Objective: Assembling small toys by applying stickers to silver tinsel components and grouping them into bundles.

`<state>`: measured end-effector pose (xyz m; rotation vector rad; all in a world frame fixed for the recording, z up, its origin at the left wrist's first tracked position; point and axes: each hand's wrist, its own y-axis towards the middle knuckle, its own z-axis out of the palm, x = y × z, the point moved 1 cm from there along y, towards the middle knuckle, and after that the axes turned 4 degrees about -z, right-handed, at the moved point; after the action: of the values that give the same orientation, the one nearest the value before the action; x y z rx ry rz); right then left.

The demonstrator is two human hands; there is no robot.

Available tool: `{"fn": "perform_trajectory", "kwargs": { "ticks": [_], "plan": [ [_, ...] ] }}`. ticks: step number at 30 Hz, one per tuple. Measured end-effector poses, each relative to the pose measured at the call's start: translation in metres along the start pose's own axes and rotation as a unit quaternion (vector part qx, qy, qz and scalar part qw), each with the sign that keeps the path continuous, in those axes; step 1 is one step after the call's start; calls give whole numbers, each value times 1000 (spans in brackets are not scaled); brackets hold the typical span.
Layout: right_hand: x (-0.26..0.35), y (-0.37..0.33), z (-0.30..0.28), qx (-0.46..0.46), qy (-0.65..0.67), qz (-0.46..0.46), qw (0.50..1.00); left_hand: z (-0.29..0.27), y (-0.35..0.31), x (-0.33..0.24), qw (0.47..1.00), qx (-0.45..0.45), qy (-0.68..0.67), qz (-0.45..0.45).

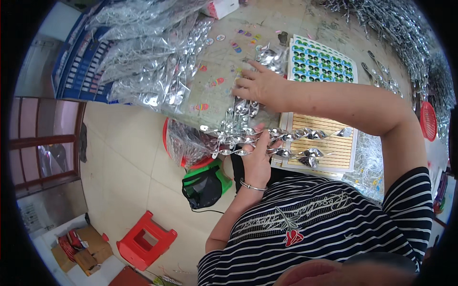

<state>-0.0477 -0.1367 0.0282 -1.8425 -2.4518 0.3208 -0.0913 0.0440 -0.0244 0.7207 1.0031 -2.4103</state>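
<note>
My left hand, a bangle on its wrist, is closed around several shiny silver twisted foil strips near the table's front edge. The strips stick out on both sides of its fingers. Farther up, my right hand reaches across the table with its fingers spread. More silver foil pieces lie just below that hand, and another foil bunch is beyond it. Whether the fingertips touch any foil is hard to see. Beside the right forearm lies a stack of sheets with green and blue round stickers.
Clear bags of silver foil and a blue crate fill the left of the table. Silver tinsel hangs at the far right. A lined yellow sheet lies near my body. A red stool stands on the floor.
</note>
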Motion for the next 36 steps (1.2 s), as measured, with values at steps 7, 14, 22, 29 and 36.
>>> {"fn": "perform_trajectory", "kwargs": {
  "ticks": [7,14,22,29,36],
  "plan": [
    [1,11,-2,24,20,11,999,-4,-4,-3,1000,16,-8,-20],
    [-10,15,-4,7,-19,13,1000,-8,-1,-15,999,32,-29,19],
    [-33,8,-39,-44,7,63,997,-9,3,-34,993,42,-97,53],
    [-20,-47,-96,-25,184,198,962,-2,-2,-49,990,77,-79,88],
    [31,-109,-83,108,602,275,742,32,-6,-40,990,119,-33,67]
  ]
}}
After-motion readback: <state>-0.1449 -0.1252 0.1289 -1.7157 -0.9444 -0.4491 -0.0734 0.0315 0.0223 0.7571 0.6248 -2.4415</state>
